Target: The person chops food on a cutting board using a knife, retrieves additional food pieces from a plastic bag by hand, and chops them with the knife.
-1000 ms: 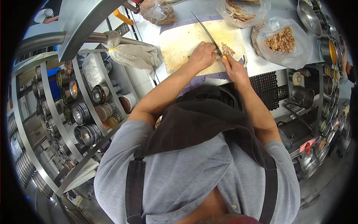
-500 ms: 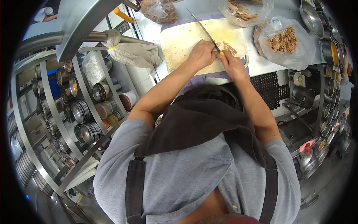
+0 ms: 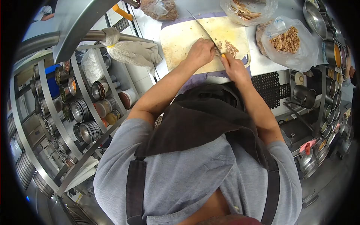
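Note:
My right hand [image 3: 235,67] is closed round the orange handle of a long knife [image 3: 205,31], whose blade points up and left over the cutting board [image 3: 176,41]. Just left of the blade, my left hand [image 3: 202,51] rests on the board with its fingers curled; anything under them is hidden. Small chopped pinkish pieces [image 3: 231,48] lie right of the blade. A purple cloth [image 3: 193,80] shows under the board's edges.
Right of the board sits an open plastic bag of chopped brown pieces [image 3: 285,40]; another bag with strips [image 3: 245,13] lies behind. A tied bag [image 3: 160,10] is at the back left. A cloth [image 3: 133,52] hangs left, above shelves of metal bowls [image 3: 90,132].
The knife has shifted slightly left at its tip, and the chopped pieces right of the blade look more spread out. Both hands stay almost in the same place.

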Demonstrator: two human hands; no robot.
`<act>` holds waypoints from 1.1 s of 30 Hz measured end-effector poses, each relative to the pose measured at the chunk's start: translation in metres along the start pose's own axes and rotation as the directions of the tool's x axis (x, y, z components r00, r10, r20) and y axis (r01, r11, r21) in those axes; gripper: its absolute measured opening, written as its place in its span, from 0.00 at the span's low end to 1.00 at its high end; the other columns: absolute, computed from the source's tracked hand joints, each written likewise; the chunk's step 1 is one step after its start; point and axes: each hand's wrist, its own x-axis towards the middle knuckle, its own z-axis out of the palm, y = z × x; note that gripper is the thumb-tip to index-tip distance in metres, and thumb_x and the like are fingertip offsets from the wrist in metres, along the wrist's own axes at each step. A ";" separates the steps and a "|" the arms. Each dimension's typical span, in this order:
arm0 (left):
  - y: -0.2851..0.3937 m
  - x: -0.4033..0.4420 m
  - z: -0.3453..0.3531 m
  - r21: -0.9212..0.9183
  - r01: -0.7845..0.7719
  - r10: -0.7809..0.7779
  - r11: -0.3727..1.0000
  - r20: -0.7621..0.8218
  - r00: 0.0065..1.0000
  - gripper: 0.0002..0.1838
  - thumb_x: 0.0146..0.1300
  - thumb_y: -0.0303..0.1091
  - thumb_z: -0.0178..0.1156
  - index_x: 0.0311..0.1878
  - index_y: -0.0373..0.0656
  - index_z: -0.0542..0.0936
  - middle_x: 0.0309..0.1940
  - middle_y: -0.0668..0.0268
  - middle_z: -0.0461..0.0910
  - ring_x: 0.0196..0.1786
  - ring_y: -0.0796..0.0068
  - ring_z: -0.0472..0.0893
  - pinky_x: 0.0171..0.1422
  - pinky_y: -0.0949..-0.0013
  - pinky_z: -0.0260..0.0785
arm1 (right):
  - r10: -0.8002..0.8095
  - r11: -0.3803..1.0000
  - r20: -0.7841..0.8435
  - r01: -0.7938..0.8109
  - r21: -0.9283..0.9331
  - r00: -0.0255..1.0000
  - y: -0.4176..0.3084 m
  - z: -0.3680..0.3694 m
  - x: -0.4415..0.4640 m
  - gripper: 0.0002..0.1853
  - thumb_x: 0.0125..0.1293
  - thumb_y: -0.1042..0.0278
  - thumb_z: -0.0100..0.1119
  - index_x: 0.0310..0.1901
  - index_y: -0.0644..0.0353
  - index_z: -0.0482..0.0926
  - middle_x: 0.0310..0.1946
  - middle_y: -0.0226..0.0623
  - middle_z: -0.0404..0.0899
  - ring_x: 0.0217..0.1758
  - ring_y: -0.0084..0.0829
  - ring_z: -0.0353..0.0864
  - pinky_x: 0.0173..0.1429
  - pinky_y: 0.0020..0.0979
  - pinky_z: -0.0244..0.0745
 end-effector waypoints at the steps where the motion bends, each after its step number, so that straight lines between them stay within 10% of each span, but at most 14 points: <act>1: 0.000 0.001 -0.001 0.021 -0.013 0.012 1.000 0.028 1.000 0.08 0.54 0.30 0.65 0.35 0.37 0.82 0.34 0.55 0.82 0.42 0.51 0.79 0.51 0.55 0.72 | -0.015 1.000 -0.011 0.015 -0.010 1.000 -0.003 0.001 0.008 0.18 0.73 0.54 0.51 0.49 0.62 0.77 0.31 0.62 0.80 0.40 0.61 0.81 0.44 0.53 0.73; 33: -0.008 -0.003 0.004 0.045 -0.063 0.066 0.997 -0.085 0.994 0.04 0.55 0.26 0.61 0.31 0.38 0.83 0.28 0.56 0.81 0.37 0.53 0.79 0.46 0.56 0.73 | 0.107 0.994 0.158 -0.110 0.014 0.982 -0.010 -0.027 -0.002 0.21 0.73 0.49 0.50 0.53 0.59 0.78 0.38 0.60 0.82 0.46 0.58 0.80 0.49 0.50 0.73</act>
